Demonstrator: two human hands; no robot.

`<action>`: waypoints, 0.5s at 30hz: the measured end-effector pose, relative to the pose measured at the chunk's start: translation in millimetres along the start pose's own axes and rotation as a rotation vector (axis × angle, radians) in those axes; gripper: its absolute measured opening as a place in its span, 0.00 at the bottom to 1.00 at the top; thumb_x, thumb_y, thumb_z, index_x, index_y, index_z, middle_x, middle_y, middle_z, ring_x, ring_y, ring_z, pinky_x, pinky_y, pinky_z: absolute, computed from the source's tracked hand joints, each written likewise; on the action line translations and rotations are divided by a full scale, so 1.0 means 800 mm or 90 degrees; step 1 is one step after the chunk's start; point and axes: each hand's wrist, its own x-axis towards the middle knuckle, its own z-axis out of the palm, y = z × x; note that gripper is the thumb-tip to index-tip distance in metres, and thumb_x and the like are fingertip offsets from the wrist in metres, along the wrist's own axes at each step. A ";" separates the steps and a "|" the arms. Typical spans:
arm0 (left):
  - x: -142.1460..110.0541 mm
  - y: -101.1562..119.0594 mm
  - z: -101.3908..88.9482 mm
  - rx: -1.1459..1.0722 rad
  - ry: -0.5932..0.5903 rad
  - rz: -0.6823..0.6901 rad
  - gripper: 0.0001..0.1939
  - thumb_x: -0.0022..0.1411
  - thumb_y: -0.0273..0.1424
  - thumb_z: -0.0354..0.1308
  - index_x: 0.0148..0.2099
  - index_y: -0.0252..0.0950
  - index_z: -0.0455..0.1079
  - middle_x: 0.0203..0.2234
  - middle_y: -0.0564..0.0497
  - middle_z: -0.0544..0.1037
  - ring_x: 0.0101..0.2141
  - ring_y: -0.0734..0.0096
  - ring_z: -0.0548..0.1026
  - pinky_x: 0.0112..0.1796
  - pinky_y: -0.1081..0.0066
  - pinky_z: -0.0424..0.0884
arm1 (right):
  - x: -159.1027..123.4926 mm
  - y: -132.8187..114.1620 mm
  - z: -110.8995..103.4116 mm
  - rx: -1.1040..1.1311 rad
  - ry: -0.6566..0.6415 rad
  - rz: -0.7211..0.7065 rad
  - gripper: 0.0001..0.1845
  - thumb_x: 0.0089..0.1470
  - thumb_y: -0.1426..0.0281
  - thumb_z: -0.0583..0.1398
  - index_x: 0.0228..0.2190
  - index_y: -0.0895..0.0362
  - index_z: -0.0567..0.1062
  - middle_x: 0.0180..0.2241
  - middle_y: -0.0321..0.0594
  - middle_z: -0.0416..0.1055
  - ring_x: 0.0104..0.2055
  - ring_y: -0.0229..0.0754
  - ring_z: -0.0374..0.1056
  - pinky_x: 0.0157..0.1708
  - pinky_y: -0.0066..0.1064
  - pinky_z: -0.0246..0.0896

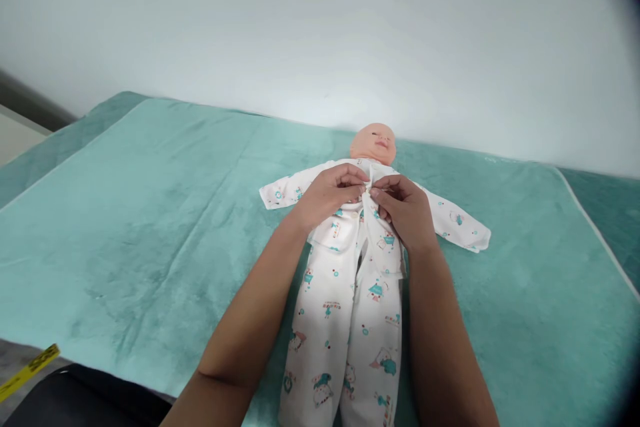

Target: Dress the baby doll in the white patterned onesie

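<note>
A baby doll (374, 141) lies on its back on a teal blanket (150, 227), its head toward the wall. It wears a white romper (345, 320) printed with small teal figures, sleeves spread to both sides. My left hand (330, 195) pinches the left front edge of the romper at the doll's chest. My right hand (406, 210) pinches the opposite edge, fingertips meeting the left hand's just below the collar. Lower down, the front opening gapes between the two flaps.
The blanket covers a wide flat surface against a plain white wall (320, 27). A yellow tape strip (27, 371) shows at the lower left, beside a dark object (85, 400) at the near edge.
</note>
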 end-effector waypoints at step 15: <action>-0.042 -0.015 0.012 0.113 0.135 0.077 0.07 0.59 0.35 0.61 0.35 0.36 0.72 0.24 0.56 0.68 0.26 0.77 0.63 0.29 0.74 0.60 | -0.040 -0.028 0.018 -0.444 0.015 -0.130 0.17 0.54 0.57 0.63 0.25 0.53 0.64 0.22 0.33 0.63 0.25 0.38 0.56 0.27 0.31 0.48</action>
